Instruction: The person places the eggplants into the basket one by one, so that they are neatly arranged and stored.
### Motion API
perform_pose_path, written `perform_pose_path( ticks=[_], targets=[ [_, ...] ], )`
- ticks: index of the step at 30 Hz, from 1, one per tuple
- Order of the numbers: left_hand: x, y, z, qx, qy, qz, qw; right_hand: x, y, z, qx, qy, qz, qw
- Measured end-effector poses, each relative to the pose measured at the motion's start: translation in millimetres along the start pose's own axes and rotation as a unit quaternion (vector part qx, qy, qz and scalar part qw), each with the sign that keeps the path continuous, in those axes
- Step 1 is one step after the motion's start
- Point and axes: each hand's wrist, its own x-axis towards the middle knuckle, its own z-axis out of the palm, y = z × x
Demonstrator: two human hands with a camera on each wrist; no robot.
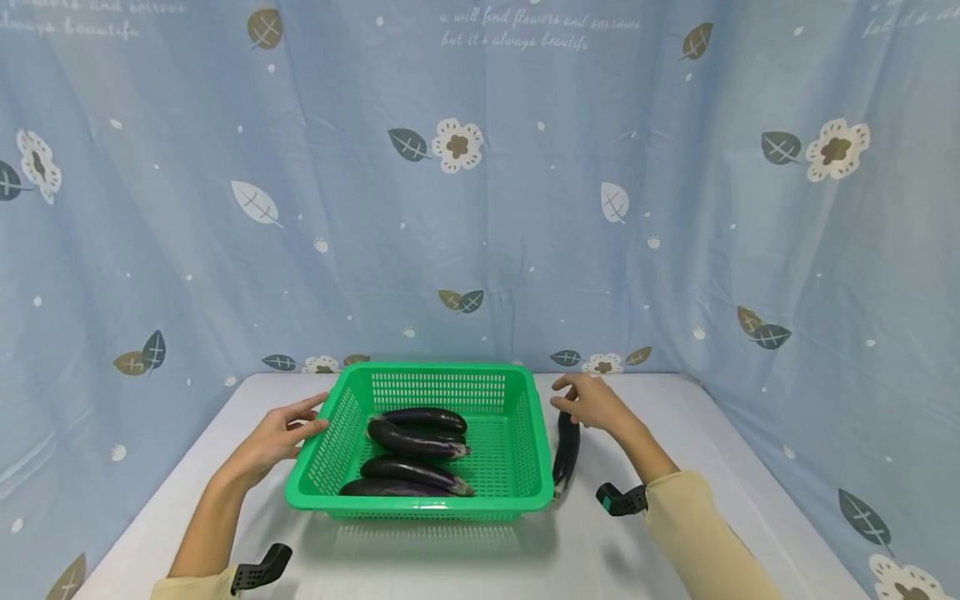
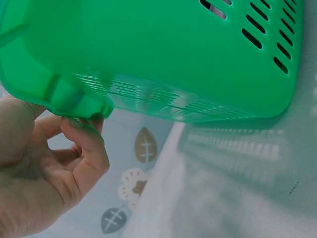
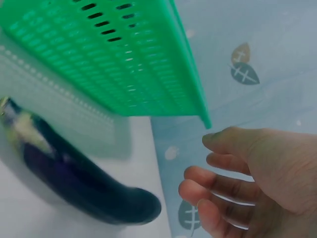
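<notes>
A green plastic basket [image 1: 498,504] with slotted walls stands on the white table. Several dark purple eggplants [image 1: 416,442] lie inside it, mostly towards its left side. My left hand [image 1: 272,439] grips the basket's left rim; in the left wrist view the fingers [image 2: 89,148] curl up against the rim's underside. One more eggplant [image 1: 567,450] lies on the table just right of the basket, its stem end towards me. Above this eggplant's far end is my right hand [image 1: 597,406], holding nothing. Its fingers [image 3: 223,183] are loosely bent, apart from both eggplant and basket.
A blue curtain [image 1: 510,233] with flowers and leaves hangs behind the table [image 1: 660,433] and along both sides. Black wrist devices [image 1: 262,568] sit on both forearms. The table's far edge meets the curtain just behind the basket.
</notes>
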Motion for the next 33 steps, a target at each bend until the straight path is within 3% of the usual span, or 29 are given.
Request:
perform_pose_path(
  ticks=[21,28,33],
  targets=[
    [0.0,-2.0,0.4,0.005,0.002,-0.002,1.0000,-12.4,23,26,-0.015,0.072,0.115,0.9907],
    [0.0,-1.6,-0.3,0.001,0.001,-0.002,1.0000,-14.9,27,33,-0.029,0.066,0.152,0.9857],
    [-0.2,-0.9,0.1,0.002,0.003,-0.001,1.0000,-18.4,27,38,-0.029,0.051,0.152,0.9867]
  ],
)
